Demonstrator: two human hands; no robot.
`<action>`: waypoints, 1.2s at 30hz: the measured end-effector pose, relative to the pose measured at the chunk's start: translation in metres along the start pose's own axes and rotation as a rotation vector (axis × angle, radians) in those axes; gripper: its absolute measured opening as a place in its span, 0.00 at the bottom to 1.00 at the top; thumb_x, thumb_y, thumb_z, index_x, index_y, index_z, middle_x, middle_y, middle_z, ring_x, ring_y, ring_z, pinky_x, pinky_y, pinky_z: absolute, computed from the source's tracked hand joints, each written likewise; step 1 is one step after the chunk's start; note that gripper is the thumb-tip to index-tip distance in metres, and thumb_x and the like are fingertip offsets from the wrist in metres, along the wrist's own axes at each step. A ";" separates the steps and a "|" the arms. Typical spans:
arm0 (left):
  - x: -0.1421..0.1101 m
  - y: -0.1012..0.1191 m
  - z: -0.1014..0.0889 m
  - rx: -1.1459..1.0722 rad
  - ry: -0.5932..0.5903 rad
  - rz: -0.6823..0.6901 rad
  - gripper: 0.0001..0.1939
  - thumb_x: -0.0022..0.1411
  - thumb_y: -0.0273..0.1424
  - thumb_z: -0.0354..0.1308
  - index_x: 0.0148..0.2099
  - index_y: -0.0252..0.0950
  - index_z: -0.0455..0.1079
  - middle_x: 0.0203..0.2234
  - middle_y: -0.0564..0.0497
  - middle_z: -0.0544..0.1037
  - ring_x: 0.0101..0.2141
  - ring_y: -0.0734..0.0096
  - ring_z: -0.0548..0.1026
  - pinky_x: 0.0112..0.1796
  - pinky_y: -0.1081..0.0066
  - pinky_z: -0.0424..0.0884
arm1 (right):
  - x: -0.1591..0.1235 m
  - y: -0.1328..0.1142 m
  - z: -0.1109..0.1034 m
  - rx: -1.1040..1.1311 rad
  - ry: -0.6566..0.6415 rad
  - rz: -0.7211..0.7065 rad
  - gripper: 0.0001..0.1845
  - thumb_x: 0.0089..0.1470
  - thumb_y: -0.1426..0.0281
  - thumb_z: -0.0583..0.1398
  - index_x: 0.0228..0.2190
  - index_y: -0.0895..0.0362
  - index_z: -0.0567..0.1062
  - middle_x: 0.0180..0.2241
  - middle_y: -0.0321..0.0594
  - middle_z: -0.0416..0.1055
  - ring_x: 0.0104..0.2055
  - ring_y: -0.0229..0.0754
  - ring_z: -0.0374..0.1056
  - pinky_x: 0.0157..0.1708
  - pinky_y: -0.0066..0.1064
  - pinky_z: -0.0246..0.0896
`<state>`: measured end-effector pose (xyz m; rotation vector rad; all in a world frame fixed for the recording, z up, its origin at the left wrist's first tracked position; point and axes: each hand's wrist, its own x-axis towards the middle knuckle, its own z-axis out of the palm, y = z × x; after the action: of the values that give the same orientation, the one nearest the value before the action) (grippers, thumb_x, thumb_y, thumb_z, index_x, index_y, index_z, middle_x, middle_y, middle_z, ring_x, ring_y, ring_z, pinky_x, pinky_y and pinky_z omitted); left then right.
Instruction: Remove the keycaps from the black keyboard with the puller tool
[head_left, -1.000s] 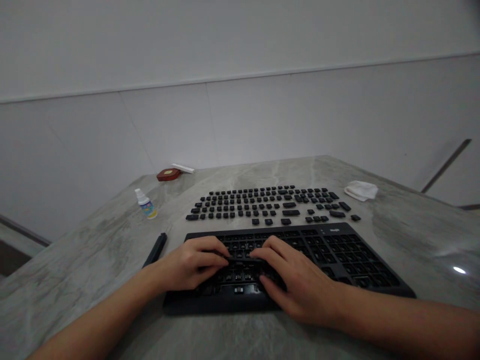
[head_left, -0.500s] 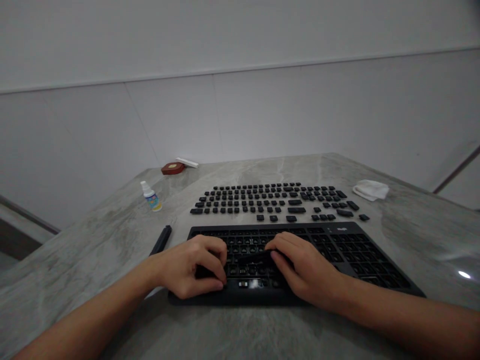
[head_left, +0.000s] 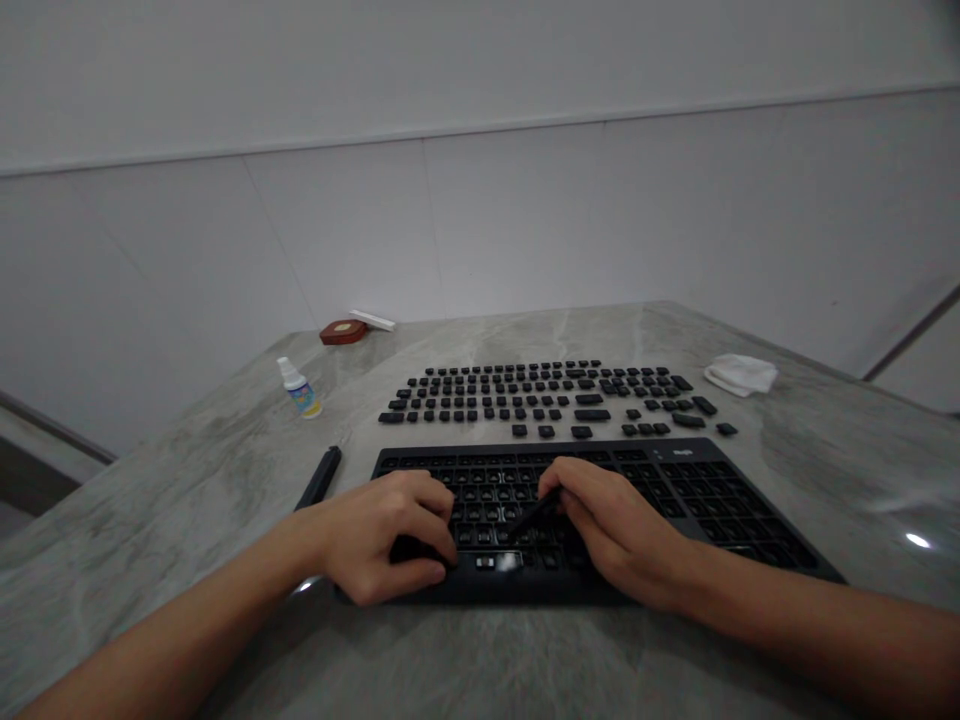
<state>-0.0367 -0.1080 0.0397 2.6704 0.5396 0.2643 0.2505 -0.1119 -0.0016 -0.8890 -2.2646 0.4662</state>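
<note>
A black keyboard (head_left: 486, 493) with its keycaps off lies in front of me, bare key sockets showing. My left hand (head_left: 394, 535) rests on its left part, fingers curled and thumb on the front edge, gripping the keyboard. Between the fingers and thumb of my right hand (head_left: 611, 520) is a slim black stick-like tool (head_left: 532, 516). Its lower end points down and left at the sockets just above the spacebar slot; whether it touches them I cannot tell. Loose black keycaps (head_left: 592, 415) lie in rows behind the keyboard.
To the left stands a small white spray bottle (head_left: 300, 388). A black elongated object (head_left: 321, 477) lies beside my left wrist. Farther back are a brown case (head_left: 343, 332) and a white flat box (head_left: 373, 320). A folded white cloth (head_left: 741, 374) lies at right on the marbled table (head_left: 840, 480).
My right hand has turned the black tool steeper, its tip moving right and down toward the spacebar slot. My left hand stays in nearly the same place. The view has shifted slightly.
</note>
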 end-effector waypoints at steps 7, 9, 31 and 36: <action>0.000 0.001 0.000 0.028 0.003 0.008 0.11 0.63 0.30 0.55 0.42 0.38 0.78 0.28 0.48 0.73 0.30 0.66 0.70 0.35 0.64 0.69 | 0.002 -0.002 0.001 -0.017 0.005 -0.041 0.13 0.61 0.77 0.49 0.41 0.58 0.71 0.37 0.44 0.74 0.39 0.42 0.70 0.40 0.37 0.68; 0.000 0.002 0.000 0.040 0.009 0.020 0.11 0.63 0.29 0.55 0.42 0.38 0.78 0.27 0.48 0.73 0.29 0.66 0.70 0.35 0.64 0.69 | 0.002 -0.001 0.002 -0.017 -0.002 -0.040 0.13 0.61 0.77 0.50 0.42 0.58 0.72 0.38 0.44 0.74 0.40 0.42 0.71 0.42 0.38 0.69; 0.007 -0.001 0.016 -0.073 0.382 -0.175 0.07 0.63 0.29 0.63 0.34 0.35 0.69 0.32 0.52 0.75 0.36 0.70 0.72 0.37 0.70 0.67 | 0.002 -0.010 0.010 0.040 0.061 -0.260 0.09 0.58 0.76 0.60 0.42 0.58 0.70 0.38 0.44 0.73 0.41 0.42 0.70 0.40 0.34 0.71; 0.006 -0.006 0.015 -0.003 0.436 -0.133 0.10 0.63 0.29 0.64 0.47 0.35 0.71 0.34 0.50 0.75 0.36 0.69 0.72 0.37 0.69 0.67 | 0.002 -0.007 0.010 -0.030 0.112 -0.245 0.14 0.58 0.75 0.61 0.47 0.59 0.71 0.37 0.43 0.74 0.39 0.42 0.69 0.40 0.34 0.70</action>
<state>-0.0294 -0.1061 0.0239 2.5622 0.8398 0.8161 0.2389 -0.1163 -0.0037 -0.6240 -2.2440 0.2654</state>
